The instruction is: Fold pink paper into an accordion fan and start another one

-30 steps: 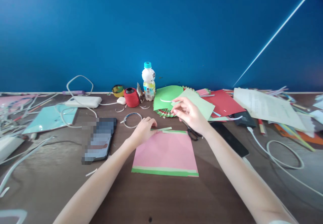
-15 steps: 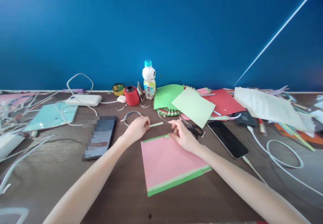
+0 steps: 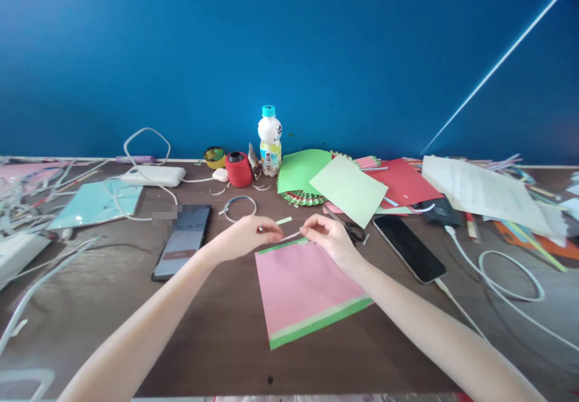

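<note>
My left hand (image 3: 246, 236) pinches a thin pale green paper strip (image 3: 284, 221) just above the far edge of a pink sheet with green borders (image 3: 304, 285). That sheet lies skewed on the brown table. My right hand (image 3: 328, 237) is closed in a pinch on a thin white strip (image 3: 292, 235) that runs toward my left hand. Both hands hover close together over the sheet's far left corner. Black scissors (image 3: 349, 229) lie right beside my right hand.
A phone (image 3: 182, 242) lies to the left, a second black phone (image 3: 409, 247) with a white cable (image 3: 506, 281) to the right. Behind stand a bottle (image 3: 269, 142), a red spool (image 3: 238, 169), green sheets (image 3: 347, 188), a folded paper fan (image 3: 303, 198) and a power bank (image 3: 151, 175).
My right hand came back from the green sheets to the pink sheet and pinched a white strip. The pink sheet was turned askew. My left hand lifted the pale green strip.
</note>
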A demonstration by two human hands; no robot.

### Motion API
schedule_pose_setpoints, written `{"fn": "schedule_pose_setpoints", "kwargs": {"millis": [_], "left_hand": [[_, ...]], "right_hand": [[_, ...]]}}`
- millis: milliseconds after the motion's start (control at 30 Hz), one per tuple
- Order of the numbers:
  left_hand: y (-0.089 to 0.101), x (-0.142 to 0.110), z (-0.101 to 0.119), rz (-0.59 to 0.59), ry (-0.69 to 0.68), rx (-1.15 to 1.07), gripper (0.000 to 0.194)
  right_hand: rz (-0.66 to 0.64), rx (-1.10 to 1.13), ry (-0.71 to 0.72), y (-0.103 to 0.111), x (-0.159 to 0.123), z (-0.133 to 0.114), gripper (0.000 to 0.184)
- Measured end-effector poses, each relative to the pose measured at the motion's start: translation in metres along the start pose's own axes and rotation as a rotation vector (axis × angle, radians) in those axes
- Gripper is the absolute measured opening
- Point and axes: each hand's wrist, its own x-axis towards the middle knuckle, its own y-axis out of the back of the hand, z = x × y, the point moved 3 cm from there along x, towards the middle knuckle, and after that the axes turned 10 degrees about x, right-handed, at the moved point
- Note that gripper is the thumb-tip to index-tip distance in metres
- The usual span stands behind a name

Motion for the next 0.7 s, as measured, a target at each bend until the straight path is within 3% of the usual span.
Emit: {"fn": "schedule_pose_setpoints", "kwargs": {"millis": [133, 333, 433, 533, 700], "left_hand": [[-0.008, 0.0, -0.008, -0.088, -0.002, -0.003, 0.02], [-0.007, -0.002, -0.017, -0.21, 0.002, -0.055, 0.015], [-0.006, -0.003, -0.021, -0.237, 0.011, -0.052, 0.014], [-0.007, -0.001, -0.023, -0.263, 0.005, -0.04, 0.014], [-0.011, 0.001, -0.025, -0.297, -0.014, 0.009, 0.015]], "right_hand": [[0.027, -0.038, -0.035, 0.0, 0.001, 0.009, 0.025], [0.035, -0.343, 0.203, 0.013, 0.006, 0.004, 0.016], [-0.123, -0.462, 0.265, 0.015, 0.009, 0.007, 0.016], [-0.299, -0.517, 0.28, 0.012, 0.01, 0.016, 0.028], [-0.324, -0.522, 0.261, 0.009, 0.01, 0.026, 0.034]]}}
